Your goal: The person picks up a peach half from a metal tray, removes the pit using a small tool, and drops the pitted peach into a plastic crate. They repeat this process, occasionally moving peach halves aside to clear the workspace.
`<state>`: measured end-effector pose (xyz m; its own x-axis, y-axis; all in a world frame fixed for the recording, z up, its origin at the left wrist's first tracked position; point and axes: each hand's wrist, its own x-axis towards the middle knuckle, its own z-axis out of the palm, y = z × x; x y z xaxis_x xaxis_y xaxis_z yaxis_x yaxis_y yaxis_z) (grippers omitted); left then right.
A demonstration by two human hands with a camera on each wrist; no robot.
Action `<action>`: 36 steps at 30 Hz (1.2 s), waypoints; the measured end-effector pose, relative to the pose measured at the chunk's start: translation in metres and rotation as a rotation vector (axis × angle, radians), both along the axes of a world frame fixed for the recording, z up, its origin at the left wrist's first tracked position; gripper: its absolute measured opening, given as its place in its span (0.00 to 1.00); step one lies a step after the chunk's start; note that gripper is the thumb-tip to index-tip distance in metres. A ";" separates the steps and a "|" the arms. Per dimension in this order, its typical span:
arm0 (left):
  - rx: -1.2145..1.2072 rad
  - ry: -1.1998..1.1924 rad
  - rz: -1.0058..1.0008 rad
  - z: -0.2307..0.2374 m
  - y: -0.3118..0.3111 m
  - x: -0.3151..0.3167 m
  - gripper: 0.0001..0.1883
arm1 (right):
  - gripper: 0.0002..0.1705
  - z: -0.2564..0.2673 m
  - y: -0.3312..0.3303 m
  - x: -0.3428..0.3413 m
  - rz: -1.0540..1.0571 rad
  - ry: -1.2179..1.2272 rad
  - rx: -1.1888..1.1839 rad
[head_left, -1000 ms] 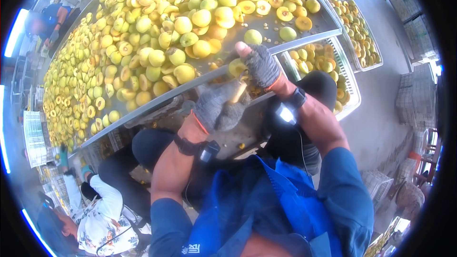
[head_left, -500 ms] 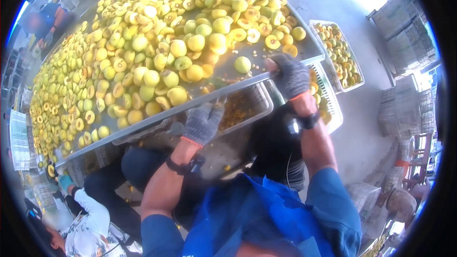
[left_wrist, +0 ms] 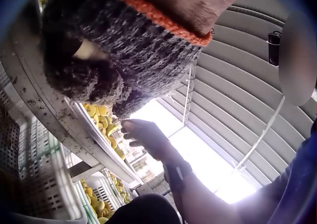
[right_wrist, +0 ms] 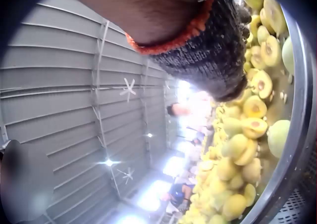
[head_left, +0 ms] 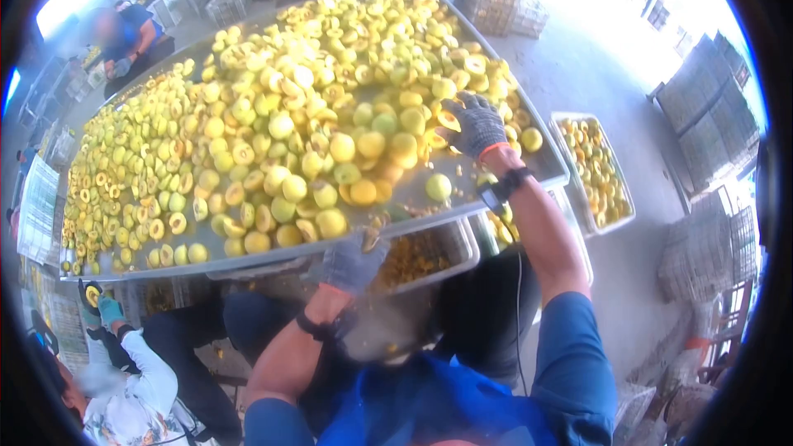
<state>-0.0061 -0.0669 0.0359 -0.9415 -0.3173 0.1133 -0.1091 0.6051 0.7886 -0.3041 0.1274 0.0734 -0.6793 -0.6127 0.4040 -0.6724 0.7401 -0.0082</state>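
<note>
My gloved left hand (head_left: 355, 263) is at the near edge of the metal table (head_left: 273, 263). Its fingers curl round a small pale object (left_wrist: 90, 51), partly hidden by the glove in the left wrist view. Over the right part of the fruit heap, my gloved right hand (head_left: 479, 127) has its fingers spread. A cut yellow fruit half (head_left: 448, 120) shows between its thumb and fingers; whether they touch it I cannot tell. Whole and halved yellow-green fruits (head_left: 281, 124) cover much of the table. One whole fruit (head_left: 439, 187) lies apart near the edge.
Below the near edge is a crate of brown-yellow pieces (head_left: 421, 258). Another fruit-filled crate (head_left: 595, 169) stands right of the table. Stacked crates (head_left: 710, 107) stand farther right. A person in a patterned top (head_left: 136, 392) sits at the lower left; others are across the table.
My right hand has moved from beside my left hand, past the table's right edge, to over the heap, and its fingers have spread. The left hand has drawn back leftward. The head view has shifted.
</note>
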 end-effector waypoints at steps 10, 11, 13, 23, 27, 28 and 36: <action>-0.194 0.289 0.144 -0.024 -0.058 -0.001 0.09 | 0.45 0.004 -0.111 -0.152 -0.182 -0.431 0.293; -0.140 0.269 0.155 -0.030 -0.062 0.002 0.09 | 0.44 -0.006 -0.112 -0.157 -0.177 -0.490 0.338; -0.067 0.242 0.160 -0.014 -0.070 -0.002 0.11 | 0.42 0.007 -0.113 -0.142 -0.229 -0.468 0.376; -0.496 0.153 0.068 0.044 -0.106 -0.109 0.22 | 0.37 -0.022 -0.048 -0.068 0.004 -0.613 0.294; -0.623 0.039 -0.001 0.026 -0.116 -0.168 0.24 | 0.37 -0.036 -0.023 -0.046 0.181 -0.491 0.265; -0.617 -0.020 -0.005 0.031 -0.115 -0.177 0.25 | 0.36 -0.039 -0.020 -0.047 0.227 -0.453 0.230; -0.546 -0.250 -0.292 -0.007 -0.137 -0.178 0.21 | 0.38 0.000 0.008 -0.186 -0.069 -0.057 -0.042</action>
